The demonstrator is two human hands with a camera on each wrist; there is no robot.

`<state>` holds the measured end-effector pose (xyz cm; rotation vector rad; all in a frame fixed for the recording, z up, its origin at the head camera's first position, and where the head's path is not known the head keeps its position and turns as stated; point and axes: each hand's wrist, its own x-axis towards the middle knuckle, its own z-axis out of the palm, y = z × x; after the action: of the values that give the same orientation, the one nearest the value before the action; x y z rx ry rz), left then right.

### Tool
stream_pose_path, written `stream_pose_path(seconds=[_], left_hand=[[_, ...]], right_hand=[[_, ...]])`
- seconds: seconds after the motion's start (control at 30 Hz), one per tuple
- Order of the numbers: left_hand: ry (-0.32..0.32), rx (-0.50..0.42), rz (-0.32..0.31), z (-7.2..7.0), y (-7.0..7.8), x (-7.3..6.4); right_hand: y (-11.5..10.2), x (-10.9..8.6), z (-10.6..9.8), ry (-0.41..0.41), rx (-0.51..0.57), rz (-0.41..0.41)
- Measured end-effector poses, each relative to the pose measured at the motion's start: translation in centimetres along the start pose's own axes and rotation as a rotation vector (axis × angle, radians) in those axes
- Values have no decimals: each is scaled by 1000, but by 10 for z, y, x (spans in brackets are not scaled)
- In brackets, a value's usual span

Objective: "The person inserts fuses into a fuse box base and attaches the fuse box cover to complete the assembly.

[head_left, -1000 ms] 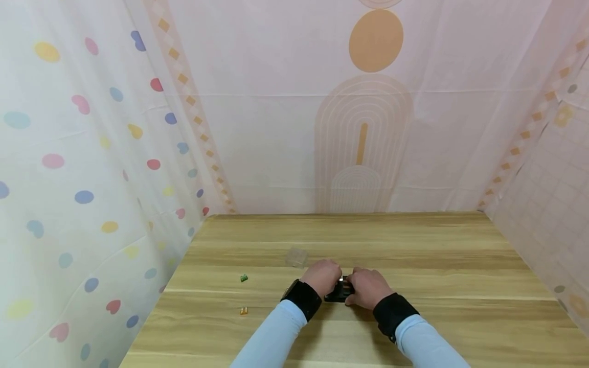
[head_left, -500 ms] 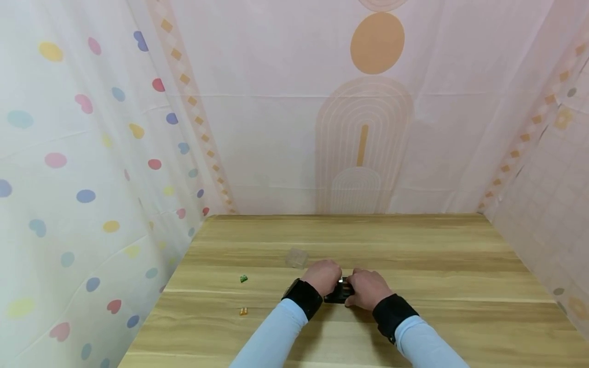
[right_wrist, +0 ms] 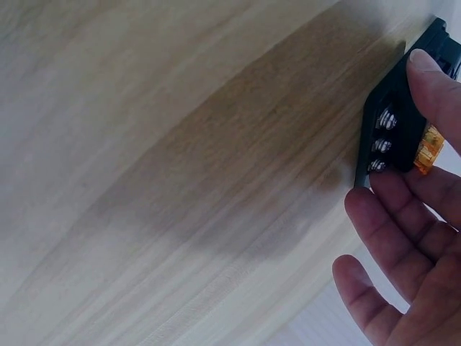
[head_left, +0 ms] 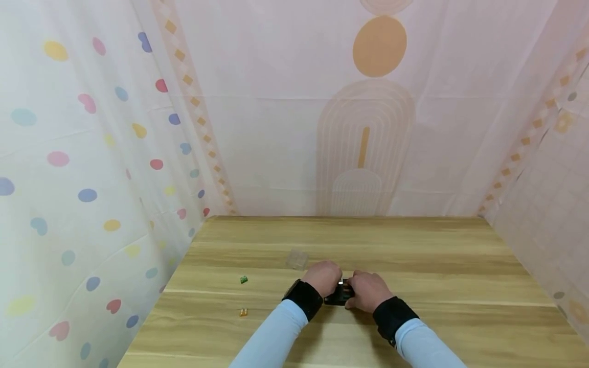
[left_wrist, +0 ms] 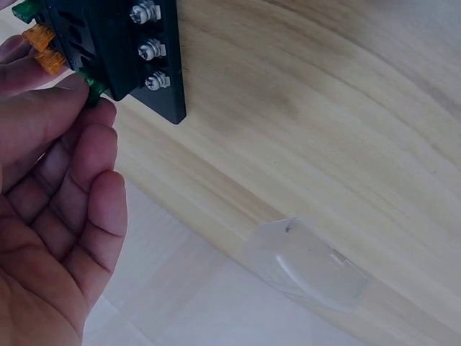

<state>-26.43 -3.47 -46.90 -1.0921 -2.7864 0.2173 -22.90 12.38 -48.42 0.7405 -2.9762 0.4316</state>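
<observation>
A black fuse box (head_left: 339, 295) lies on the wooden table between both hands, with silver screw terminals (left_wrist: 151, 49) along its side. The thumb and index finger of my left hand (head_left: 323, 277) pinch a green blade fuse (left_wrist: 94, 86) at one end of the box's row. Orange blade fuses (left_wrist: 47, 50) and another green fuse (left_wrist: 27, 9) stand in the same row. From the other side my right hand (head_left: 370, 290) grips the box, thumb (right_wrist: 432, 79) on its top and fingers at its edge. Fingers partly hide the fuse slots.
Left of the hands, a loose green fuse (head_left: 244, 279) and a loose orange fuse (head_left: 243, 312) lie on the table (head_left: 414, 245). A transparent cover (head_left: 297, 259) rests just beyond my left hand. Patterned curtains (head_left: 276, 143) hang around the table's far and side edges.
Both hands hold their places at the fuse box with barely any motion. The head view has tilted slightly upward, so the scene sits a little lower.
</observation>
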Motion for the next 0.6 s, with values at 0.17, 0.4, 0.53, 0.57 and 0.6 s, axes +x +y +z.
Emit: stream_pose_path(seconds=[0.17,0.4,0.53,0.57,0.6], left_hand=[[10,3,-8,-2,2,-1],[6,-7,-20,-3,4,-1],[-6,-17,-21,-4,6,0],[-11,-17,-23,-4,7,0],[-15,-22,-28,-4,7,0]], right_hand=[[0,-1,1,-3,8,10],[1,1,2,4,23,20],[1,2,3,5,11,25],[1,2,3,5,13,24],[1,2,4,6,15,22]])
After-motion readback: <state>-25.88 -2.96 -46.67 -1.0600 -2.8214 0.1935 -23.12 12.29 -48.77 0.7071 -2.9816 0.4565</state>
